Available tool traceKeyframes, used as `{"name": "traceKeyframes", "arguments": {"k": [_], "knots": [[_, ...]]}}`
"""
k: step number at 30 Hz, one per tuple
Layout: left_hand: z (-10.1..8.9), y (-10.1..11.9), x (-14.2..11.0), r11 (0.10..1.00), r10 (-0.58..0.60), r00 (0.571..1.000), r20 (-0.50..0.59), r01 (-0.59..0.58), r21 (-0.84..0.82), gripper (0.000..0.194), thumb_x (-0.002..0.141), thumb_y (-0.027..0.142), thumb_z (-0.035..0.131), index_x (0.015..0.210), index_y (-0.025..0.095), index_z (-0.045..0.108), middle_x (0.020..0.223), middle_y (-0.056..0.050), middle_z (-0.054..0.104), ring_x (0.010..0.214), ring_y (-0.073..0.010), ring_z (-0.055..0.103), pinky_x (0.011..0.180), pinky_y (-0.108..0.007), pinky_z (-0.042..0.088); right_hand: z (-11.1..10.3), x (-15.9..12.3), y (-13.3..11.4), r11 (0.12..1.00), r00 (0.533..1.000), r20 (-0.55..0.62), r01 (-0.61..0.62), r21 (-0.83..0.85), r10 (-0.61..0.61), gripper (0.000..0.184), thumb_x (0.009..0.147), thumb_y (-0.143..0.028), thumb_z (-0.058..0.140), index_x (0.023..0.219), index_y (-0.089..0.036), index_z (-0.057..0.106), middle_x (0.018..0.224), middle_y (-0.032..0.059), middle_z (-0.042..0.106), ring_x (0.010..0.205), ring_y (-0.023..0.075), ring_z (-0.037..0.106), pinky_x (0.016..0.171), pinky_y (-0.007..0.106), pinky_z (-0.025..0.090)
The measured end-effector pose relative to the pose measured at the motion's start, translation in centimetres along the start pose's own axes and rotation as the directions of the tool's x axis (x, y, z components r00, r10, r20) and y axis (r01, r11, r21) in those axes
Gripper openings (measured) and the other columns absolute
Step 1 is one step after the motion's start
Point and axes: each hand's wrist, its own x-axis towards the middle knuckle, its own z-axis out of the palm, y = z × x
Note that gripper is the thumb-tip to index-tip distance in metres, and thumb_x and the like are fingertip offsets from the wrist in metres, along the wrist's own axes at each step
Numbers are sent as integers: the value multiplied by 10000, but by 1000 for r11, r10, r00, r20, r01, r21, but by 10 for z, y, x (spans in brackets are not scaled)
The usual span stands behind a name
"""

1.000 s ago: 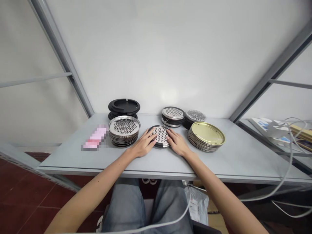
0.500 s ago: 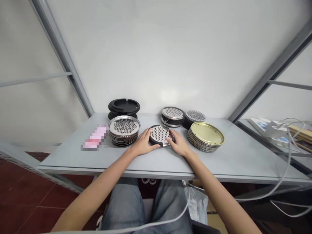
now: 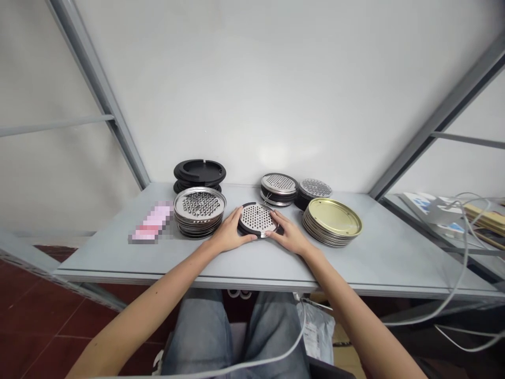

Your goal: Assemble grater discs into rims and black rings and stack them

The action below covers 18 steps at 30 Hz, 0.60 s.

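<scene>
Between my hands on the shelf lies a round perforated steel disc (image 3: 255, 218), seated on a black ring with a curved gap showing at its upper left. My left hand (image 3: 231, 237) grips the disc's left edge, and my right hand (image 3: 289, 235) holds its right edge with the fingertips over the rim. Left of it stands a stack of perforated steel discs (image 3: 199, 205) on black undersides. Black plastic rings (image 3: 199, 171) are piled behind that stack. The disc's underside is hidden.
Behind my right hand are a steel-topped stack (image 3: 278, 182) and a dark stack with a grated top (image 3: 314, 187). Brass-coloured lids (image 3: 332, 218) are stacked to the right. A pixelated pink packet (image 3: 152, 223) lies far left on the grey shelf (image 3: 379, 258). A white cable (image 3: 461, 268) hangs at right.
The disc has turned in place between my hands, and its black ring now shows at the upper left. My fingers have closed in around its edge.
</scene>
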Motion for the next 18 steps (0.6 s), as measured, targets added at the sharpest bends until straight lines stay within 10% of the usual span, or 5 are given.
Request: {"name": "traceKeyframes", "arguments": {"k": [18], "knots": [[1,4,-2,996,-44,997,59,39,83,973,770,675,579,1483,141,189,1548,-206,168,1439,-342,132,1152,-499,209,-3,-1,-7,999,999,18,-32,-27,33,796,836,-566,544,1464,-133,317,1514,179,306,1410,325,265,1137,527,254]]}}
